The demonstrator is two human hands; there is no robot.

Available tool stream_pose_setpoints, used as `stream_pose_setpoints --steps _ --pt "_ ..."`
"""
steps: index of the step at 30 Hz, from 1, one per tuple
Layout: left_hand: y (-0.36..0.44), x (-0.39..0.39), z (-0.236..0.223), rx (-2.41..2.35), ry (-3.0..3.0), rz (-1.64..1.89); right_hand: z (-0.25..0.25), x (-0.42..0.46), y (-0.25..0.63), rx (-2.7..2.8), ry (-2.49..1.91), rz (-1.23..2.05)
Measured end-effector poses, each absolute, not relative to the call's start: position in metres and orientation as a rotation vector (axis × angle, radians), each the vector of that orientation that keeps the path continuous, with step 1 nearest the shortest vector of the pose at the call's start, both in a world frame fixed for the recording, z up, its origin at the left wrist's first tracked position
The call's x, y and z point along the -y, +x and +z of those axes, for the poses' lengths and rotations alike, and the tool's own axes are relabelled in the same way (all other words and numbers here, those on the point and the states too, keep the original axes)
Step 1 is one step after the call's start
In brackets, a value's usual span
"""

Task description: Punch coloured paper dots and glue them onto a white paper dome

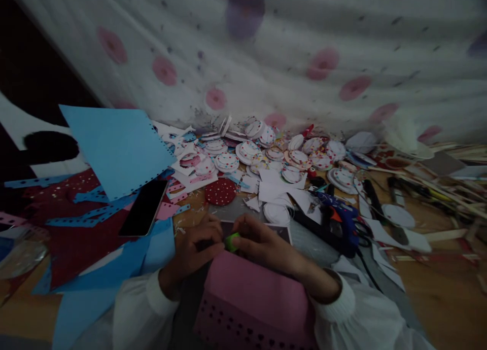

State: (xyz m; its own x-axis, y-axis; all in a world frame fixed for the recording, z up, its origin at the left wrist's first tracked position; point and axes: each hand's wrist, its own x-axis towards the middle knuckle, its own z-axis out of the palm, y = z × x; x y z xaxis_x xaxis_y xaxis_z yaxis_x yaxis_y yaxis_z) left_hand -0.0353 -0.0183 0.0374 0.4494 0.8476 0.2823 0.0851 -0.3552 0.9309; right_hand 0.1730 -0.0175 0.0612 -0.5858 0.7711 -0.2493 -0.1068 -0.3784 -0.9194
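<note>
My left hand (200, 246) is closed, its fingertips pinching at the top edge of a pink paper sheet (261, 286). From the other side, the closed fingers of my right hand (266, 246) hold a small bright green thing (232, 242) that looks like a craft punch; it is mostly hidden by both hands. Both hands meet at this punch, against the far edge of the sheet. The sheet bends toward me, and rows of small dark heart-shaped holes run along its near part. My wrists lie to either side of it.
A blue sheet (117, 147) with a holed edge and a phone (144, 208) are on the left. Behind my hands lie several layered paper discs (227, 162) and a red glitter circle (220, 191). A blue glue gun (342, 218), scissors (364, 231) and wooden sticks (449, 187) are right.
</note>
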Motion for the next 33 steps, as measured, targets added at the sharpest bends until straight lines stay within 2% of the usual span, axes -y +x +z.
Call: stream_pose_setpoints --steps 16,33 --pt "-0.0324 0.0178 0.0365 -0.826 1.815 1.035 0.0598 0.0159 0.1703 1.389 -0.972 1.807" --pt "-0.0299 0.0171 0.0378 -0.875 1.811 1.009 0.0549 0.0155 0.1723 1.442 -0.826 1.796"
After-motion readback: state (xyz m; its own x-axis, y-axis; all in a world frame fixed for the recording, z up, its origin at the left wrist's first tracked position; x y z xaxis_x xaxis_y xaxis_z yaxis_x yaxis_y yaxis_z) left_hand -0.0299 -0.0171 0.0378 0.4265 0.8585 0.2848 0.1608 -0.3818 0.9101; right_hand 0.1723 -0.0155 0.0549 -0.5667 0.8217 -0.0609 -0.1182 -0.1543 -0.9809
